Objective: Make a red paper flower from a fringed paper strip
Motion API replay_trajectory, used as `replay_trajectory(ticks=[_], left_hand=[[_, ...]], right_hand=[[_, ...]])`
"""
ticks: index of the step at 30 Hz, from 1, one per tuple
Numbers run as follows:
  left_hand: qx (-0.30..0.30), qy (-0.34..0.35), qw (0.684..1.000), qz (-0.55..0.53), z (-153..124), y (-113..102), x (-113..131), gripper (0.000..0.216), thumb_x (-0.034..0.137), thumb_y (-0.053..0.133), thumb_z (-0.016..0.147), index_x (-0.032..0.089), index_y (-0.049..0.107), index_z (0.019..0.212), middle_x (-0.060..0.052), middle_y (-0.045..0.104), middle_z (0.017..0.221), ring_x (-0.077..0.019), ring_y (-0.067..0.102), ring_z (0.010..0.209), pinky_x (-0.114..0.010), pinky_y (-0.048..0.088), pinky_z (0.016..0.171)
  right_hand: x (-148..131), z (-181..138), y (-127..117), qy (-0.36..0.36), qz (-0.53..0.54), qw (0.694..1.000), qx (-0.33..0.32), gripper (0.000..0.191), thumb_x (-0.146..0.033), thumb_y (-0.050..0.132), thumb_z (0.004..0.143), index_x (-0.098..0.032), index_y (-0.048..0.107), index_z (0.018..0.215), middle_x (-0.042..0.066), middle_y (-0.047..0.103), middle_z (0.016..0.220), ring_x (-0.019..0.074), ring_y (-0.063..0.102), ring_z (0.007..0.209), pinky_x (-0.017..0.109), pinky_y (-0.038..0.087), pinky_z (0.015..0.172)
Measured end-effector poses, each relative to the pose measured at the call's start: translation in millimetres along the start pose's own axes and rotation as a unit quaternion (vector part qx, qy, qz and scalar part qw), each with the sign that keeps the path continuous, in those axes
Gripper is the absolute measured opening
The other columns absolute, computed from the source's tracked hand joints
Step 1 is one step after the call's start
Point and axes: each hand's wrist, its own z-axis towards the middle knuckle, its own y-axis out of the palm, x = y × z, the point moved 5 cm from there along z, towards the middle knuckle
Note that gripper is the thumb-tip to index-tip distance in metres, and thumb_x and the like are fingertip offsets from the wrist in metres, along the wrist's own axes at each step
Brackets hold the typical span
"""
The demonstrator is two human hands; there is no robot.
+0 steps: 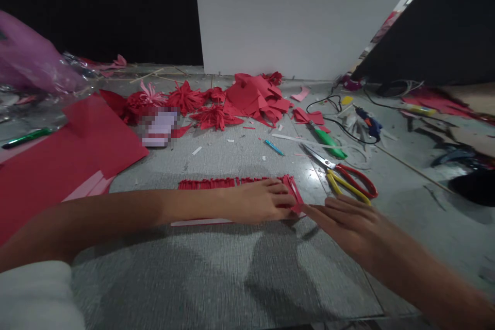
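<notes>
A strip of red paper [209,184] cut into a fringe lies flat across the middle of the surface, with a white band along its near edge. My left hand [259,201] rests on top of it near the right end, fingers laid over the paper and slightly bent, hiding much of the strip. At that right end, my right hand [348,221] pinches the corner between finger and thumb; the thumb is mostly hidden. Scissors [330,165] with red and yellow handles lie just beyond my right hand, blades partly apart.
Red paper sheets [96,134] spread at left beside a blurred phone [160,128]. Red paper tassel flowers [218,115] and cut paper pieces [251,94] lie at the back. A green-handled cutter [330,143], a blue pen-like piece [274,147] and a glue gun [368,122] with cable lie right.
</notes>
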Motion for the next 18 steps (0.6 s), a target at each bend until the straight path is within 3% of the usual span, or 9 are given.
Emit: replay_trajectory(ticks=[6,12,18], left_hand=[[0.013,-0.009,1.0,0.024,-1.0,0.1,1.4,0.028,0.021,0.054,0.096,0.02,0.06,0.123,-0.011,0.056,0.132,-0.0254,0.052,0.122,-0.042,0.036,0.108],[0.007,-0.055,0.996,0.065,1.0,-0.6,2.3,0.028,0.021,0.05,0.098,0.024,0.06,0.124,-0.013,0.053,0.135,-0.0301,0.05,0.121,-0.046,0.04,0.098],[0.004,-0.036,0.998,0.052,-1.6,0.9,1.9,0.032,0.021,0.047,0.099,0.025,0.058,0.129,-0.01,0.045,0.147,-0.0292,0.045,0.13,-0.049,0.035,0.107]], right_hand=[[2.2,2.9,-2.9,0.013,-0.002,1.0,0.012,0.041,0.0,0.041,0.083,-0.013,0.061,0.117,0.009,0.074,0.095,0.0231,0.069,0.09,0.038,0.053,0.082],[7.5,7.9,-3.0,0.044,0.07,0.996,-0.034,0.026,-0.004,0.046,0.086,-0.015,0.064,0.102,0.009,0.07,0.087,0.0229,0.065,0.08,0.04,0.052,0.076],[12.4,6.5,-0.9,0.062,0.09,0.993,-0.036,0.026,-0.004,0.047,0.087,-0.017,0.066,0.098,0.007,0.069,0.084,0.0215,0.064,0.079,0.037,0.051,0.075]])
